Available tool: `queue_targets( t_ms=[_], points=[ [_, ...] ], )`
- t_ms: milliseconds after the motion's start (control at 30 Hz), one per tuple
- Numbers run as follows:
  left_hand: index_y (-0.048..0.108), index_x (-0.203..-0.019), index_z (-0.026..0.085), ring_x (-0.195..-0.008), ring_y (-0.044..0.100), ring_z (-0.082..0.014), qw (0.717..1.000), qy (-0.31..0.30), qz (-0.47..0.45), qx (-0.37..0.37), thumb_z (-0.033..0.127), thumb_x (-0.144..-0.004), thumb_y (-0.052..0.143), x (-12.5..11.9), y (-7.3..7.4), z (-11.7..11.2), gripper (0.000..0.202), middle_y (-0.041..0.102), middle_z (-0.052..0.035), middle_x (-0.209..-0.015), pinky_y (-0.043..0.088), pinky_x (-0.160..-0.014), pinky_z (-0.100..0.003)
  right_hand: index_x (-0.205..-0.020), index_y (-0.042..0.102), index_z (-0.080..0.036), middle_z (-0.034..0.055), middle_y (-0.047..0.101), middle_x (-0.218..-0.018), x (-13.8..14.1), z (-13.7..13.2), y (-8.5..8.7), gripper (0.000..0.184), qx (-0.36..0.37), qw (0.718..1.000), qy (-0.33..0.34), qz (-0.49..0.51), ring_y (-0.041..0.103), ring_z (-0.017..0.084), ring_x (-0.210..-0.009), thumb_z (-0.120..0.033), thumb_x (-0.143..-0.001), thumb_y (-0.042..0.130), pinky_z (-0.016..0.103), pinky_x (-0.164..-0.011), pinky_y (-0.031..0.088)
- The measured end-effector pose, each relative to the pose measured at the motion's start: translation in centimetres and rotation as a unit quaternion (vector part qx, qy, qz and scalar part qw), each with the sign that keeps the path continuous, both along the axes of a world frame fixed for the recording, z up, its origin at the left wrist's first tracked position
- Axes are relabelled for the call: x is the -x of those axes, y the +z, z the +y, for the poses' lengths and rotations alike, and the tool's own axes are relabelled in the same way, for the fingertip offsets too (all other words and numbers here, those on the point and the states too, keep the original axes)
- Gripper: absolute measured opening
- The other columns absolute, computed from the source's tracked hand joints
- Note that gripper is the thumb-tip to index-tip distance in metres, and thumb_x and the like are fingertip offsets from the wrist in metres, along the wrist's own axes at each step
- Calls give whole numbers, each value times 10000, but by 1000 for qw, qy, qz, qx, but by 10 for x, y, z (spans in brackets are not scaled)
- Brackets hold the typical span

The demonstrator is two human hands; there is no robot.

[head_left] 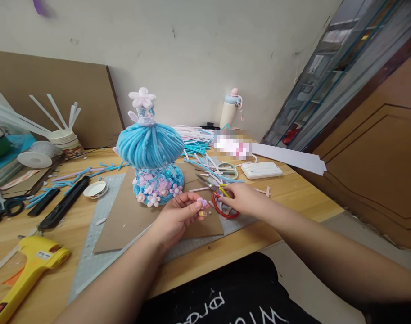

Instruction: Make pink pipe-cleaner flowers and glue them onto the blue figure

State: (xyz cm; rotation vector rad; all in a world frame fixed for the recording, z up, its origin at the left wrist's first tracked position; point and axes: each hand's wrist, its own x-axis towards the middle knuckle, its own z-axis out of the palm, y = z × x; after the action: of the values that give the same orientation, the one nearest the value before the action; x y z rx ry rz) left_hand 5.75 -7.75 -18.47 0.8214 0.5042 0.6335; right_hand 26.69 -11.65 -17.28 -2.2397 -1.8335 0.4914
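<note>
My left hand (180, 216) pinches a small purple fuzzy flower (201, 203) between thumb and fingers, in front of the blue decoration. My right hand (241, 198) has its fingers closed at the handles of red-and-yellow-handled scissors (222, 208), whose blades point to the upper left. Behind my left hand stands a blue pipe-cleaner decoration (150, 146) with a bulging pleated top, a pale flower at its tip and pink flowers around its base. A piece of brown cardboard (124, 225) lies under it.
Pale-green-handled scissors (227, 169), loose pipe cleaners (196, 147) and a white box (261, 170) lie behind my right hand. To the left are a yellow glue gun (39, 258), a black cutter (65, 202), dark-handled scissors (4, 204) and a paper cup (63, 139). A bottle (229, 110) stands by the wall.
</note>
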Motion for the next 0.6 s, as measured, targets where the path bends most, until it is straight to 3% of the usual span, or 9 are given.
queue_targets(
  t_ms=[100,167,267,333,400,467,600],
  points=[
    [669,-746,141,-541,554,-66,1000,3,5,-16,260,-644,795,2,3,-1,201,646,5,-632,451,-548,-175,-863,678,-160,118,661,-882,9,-5,9,234,-93,995,33,25,604,234,-831,-359,-827,561,316,-685,424],
    [688,-755,148,-546,537,-66,998,23,16,-48,277,-661,781,3,3,0,185,634,11,-642,437,-545,-179,-894,658,-172,85,659,-874,23,-10,15,225,-138,978,60,141,608,201,-816,-348,-856,523,307,-686,451],
    [704,-776,155,-570,531,-79,988,66,53,-132,291,-677,765,5,3,4,179,636,6,-667,425,-559,-194,-913,599,-174,16,624,-724,45,-10,19,252,-59,916,80,389,591,130,-609,-409,-838,547,248,-537,477],
    [689,-786,156,-577,537,-93,975,96,84,-182,294,-685,756,8,5,7,184,638,3,-666,422,-563,-205,-850,563,-173,-8,591,-679,55,-5,19,240,-32,880,89,465,572,108,-573,-409,-812,585,222,-503,478],
    [663,-792,166,-592,551,-109,960,124,115,-223,289,-706,734,11,8,10,166,637,4,-667,426,-574,-215,-803,534,-172,-21,567,-648,60,3,17,220,-29,865,109,489,561,94,-560,-385,-814,586,205,-497,475],
    [654,-801,185,-642,574,-126,935,148,153,-284,263,-738,701,15,10,11,111,646,1,-695,432,-613,-224,-804,524,-171,-24,561,-650,60,12,15,199,-21,856,130,500,553,83,-540,-364,-826,568,191,-476,462],
    [694,-813,221,-737,591,-148,857,177,229,-426,180,-755,666,20,11,12,77,673,-15,-766,412,-696,-230,-814,512,-174,-34,562,-639,57,24,7,199,15,837,145,527,516,63,-463,-368,-831,549,170,-413,417]
  ],
)
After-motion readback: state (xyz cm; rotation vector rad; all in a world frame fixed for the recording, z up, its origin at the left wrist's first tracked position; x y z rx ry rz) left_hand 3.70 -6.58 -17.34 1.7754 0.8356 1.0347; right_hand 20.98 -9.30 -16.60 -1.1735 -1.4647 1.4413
